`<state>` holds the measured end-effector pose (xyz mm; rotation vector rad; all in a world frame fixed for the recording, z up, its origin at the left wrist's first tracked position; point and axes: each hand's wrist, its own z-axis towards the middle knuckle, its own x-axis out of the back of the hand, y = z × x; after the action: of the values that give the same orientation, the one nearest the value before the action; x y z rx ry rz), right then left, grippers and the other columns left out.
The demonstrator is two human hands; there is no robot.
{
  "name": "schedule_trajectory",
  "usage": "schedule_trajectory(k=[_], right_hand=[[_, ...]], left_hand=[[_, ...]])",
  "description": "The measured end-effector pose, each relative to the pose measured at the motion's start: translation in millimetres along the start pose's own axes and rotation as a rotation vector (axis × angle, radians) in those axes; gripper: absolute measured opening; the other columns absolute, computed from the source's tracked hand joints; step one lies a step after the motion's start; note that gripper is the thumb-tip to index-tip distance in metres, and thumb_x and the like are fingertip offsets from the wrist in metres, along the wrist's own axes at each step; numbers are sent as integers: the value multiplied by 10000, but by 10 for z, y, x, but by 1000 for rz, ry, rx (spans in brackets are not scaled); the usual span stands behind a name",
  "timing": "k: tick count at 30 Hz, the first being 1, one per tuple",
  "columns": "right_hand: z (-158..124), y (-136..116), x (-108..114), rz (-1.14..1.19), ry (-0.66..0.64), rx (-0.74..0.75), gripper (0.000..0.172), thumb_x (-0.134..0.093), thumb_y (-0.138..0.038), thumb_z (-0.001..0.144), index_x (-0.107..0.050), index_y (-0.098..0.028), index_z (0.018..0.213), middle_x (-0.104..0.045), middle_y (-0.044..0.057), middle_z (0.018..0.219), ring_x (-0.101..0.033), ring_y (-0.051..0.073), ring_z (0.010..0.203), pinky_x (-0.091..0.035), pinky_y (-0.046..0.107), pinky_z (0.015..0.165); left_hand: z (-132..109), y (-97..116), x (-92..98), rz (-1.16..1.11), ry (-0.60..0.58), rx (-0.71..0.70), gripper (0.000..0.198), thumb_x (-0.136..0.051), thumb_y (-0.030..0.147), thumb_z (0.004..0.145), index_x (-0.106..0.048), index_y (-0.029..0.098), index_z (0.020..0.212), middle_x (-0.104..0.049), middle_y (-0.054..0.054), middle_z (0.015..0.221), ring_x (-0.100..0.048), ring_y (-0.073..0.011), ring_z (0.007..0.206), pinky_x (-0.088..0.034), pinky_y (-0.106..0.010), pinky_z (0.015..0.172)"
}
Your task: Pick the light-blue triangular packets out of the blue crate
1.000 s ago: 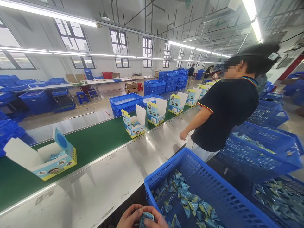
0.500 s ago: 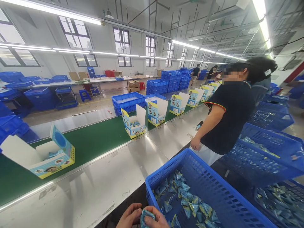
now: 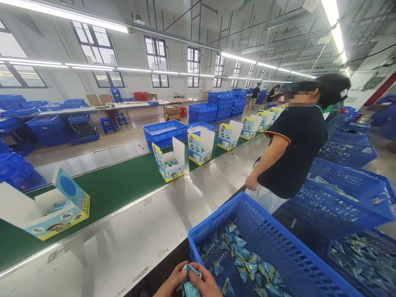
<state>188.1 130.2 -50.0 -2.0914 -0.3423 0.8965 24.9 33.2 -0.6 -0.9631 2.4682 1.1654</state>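
A: Bottom edge of view: our left hand (image 3: 173, 280) and right hand (image 3: 206, 284) meet, both grasping a bunch of small blue packets (image 3: 189, 282) between the fingers.

B: Where do the packets sit?

A: Pinched between our two hands, just left of the near blue crate (image 3: 278, 247), which holds more loose packets on its floor. The steel table edge (image 3: 139, 243) is just beyond our hands.

B: And on the line?

A: We see a green conveyor belt (image 3: 117, 185) with open printed cartons: one at far left (image 3: 52, 212), tipped back, and another mid-belt (image 3: 169, 163) with packets inside. A co-worker in a black shirt (image 3: 293, 152) stands beside the table, one hand (image 3: 251, 183) at the edge.
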Motion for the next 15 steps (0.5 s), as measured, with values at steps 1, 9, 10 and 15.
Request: schedule_trajectory(k=[1,9,10,15], right_hand=[[8,-6,-1,-14,18,-1,864,-1055,-929,690,-865,-224,1151,-731,5,814,-621,186,728,-561,385,813],[-16,19,-75,-82,51,18,864,-1068,-904,696,-942,-175,1142,-858,81,922,-682,202,761,-547,373,817],[-20,18,-91,-79,52,18,860,-1072,-900,691,-949,-175,1138,-863,85,925,-686,207,769,-554,381,829],[-17,6,-105,-79,51,30,860,-1096,-889,657,-966,-173,1115,-876,98,939,-687,214,800,-553,400,854]], left_hand=[[3,12,-11,26,-5,1,992,-1060,943,609,-836,373,1390,-861,-86,1433,-783,-421,1422,-575,-532,1252],[-36,4,67,106,-49,-62,776,-1097,818,651,-905,280,1177,-883,-121,1182,-809,-409,1181,-577,-500,1086],[-45,-3,78,85,-52,-66,769,-1104,803,653,-913,277,1180,-891,-122,1200,-810,-400,1166,-575,-492,1077],[-79,-10,85,39,-56,-48,779,-1125,782,627,-943,280,1193,-903,-120,1259,-813,-388,1176,-591,-481,1108]])
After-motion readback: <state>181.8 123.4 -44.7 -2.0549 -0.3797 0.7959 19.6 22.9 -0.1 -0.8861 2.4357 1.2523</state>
